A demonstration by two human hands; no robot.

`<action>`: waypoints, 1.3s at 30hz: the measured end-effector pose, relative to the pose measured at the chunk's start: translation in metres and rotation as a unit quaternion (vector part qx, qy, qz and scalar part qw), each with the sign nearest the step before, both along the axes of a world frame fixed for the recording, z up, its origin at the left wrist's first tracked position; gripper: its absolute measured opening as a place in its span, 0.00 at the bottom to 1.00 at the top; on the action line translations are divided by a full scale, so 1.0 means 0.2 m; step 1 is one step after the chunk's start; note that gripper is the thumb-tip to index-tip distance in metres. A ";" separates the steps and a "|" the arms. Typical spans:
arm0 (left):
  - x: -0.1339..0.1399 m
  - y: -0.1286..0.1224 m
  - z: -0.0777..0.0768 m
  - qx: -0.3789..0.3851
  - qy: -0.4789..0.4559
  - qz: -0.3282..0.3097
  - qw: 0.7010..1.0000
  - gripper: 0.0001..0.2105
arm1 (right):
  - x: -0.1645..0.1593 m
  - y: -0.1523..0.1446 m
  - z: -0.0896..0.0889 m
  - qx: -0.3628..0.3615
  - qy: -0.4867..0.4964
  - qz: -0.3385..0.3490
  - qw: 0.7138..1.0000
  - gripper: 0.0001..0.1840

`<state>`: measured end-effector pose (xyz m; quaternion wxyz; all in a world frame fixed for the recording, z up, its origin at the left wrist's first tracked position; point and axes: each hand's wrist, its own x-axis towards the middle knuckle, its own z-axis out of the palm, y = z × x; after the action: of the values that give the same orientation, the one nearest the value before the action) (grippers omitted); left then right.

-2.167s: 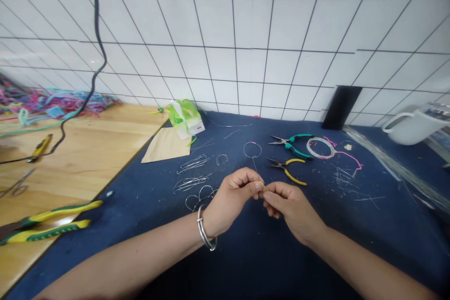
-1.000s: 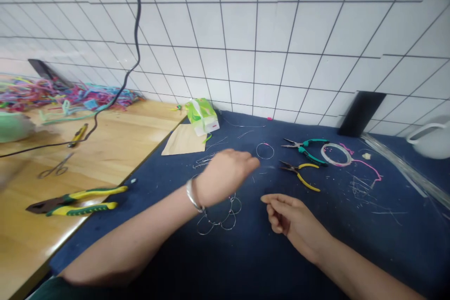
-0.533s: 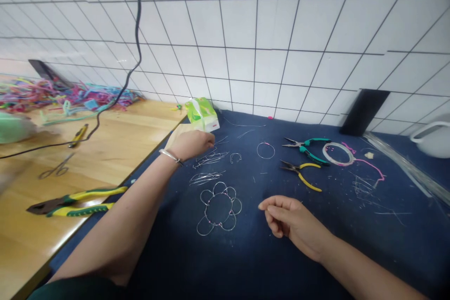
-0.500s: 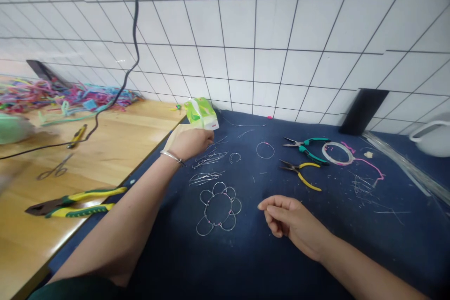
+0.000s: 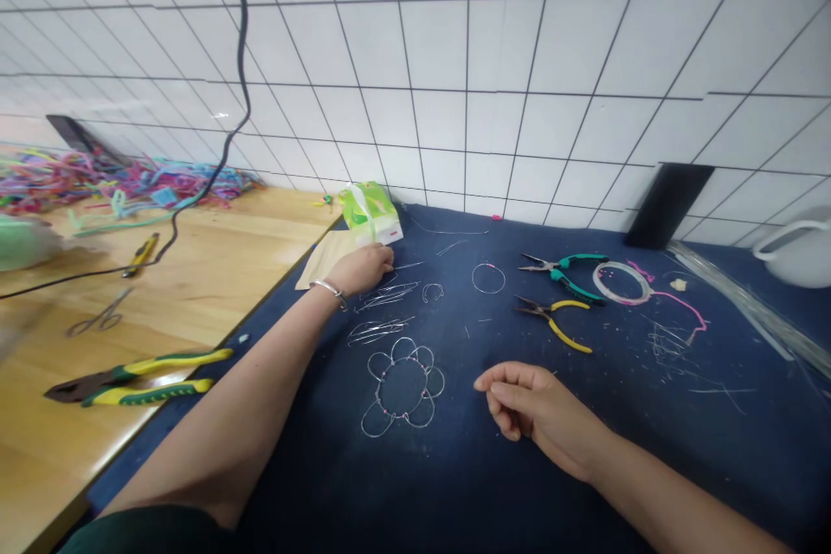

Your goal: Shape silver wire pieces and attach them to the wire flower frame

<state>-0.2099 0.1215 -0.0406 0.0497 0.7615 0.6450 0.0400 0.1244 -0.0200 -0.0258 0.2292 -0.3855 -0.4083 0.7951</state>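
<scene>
My left hand (image 5: 363,267), with a bracelet at its wrist, reaches to the back of the dark blue cloth beside a brown paper piece (image 5: 318,262). Its fingers are bent together by a few thin wires; anything in them is hidden. My right hand (image 5: 523,398) rests palm inward above the cloth, loosely curled and holding nothing. Between the hands lies a flower-shaped wire ring (image 5: 403,385) with several loops and small pink beads. Bundles of bent wires (image 5: 382,329) lie behind it. A plain wire ring (image 5: 488,278) sits further back.
At right are green-handled pliers (image 5: 564,268), yellow-handled pliers (image 5: 558,320), a dish of pink beads (image 5: 621,284) and wire scraps (image 5: 675,342). Large pliers (image 5: 136,379), scissors (image 5: 100,318) and a cutter (image 5: 141,256) lie left. A green tissue pack (image 5: 371,212) stands near the wall.
My left hand has shifted slightly lower and toward me, uncovering more of the brown paper. My right hand stays almost still.
</scene>
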 end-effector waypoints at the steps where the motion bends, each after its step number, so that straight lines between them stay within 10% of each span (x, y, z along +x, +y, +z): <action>1: 0.00 0.00 0.00 0.005 0.000 0.001 1.000 0.07 | 0.00 0.00 0.00 0.000 0.000 0.000 1.000 0.09; 13: 0.15 -0.09 0.15 0.085 -0.019 -0.079 0.993 0.12 | 0.02 0.04 0.02 0.131 -0.104 -0.031 0.985 0.09; 20: 0.60 -0.40 0.31 0.131 0.013 -0.281 0.951 0.12 | 0.12 0.13 0.10 0.466 -0.336 -0.126 0.809 0.08; 25: 0.73 -0.53 0.35 0.137 0.020 -0.339 0.931 0.10 | 0.14 0.14 0.07 0.589 -0.401 -0.065 0.699 0.07; 39: 0.76 -0.56 0.31 0.114 -0.003 -0.303 0.946 0.10 | 0.15 0.14 0.04 0.706 -0.453 -0.001 0.545 0.12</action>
<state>-0.0583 0.0086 0.0210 -0.0261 0.9213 0.3751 0.0989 0.1551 0.0080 -0.0175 0.2129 -0.4088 -0.8869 -0.0299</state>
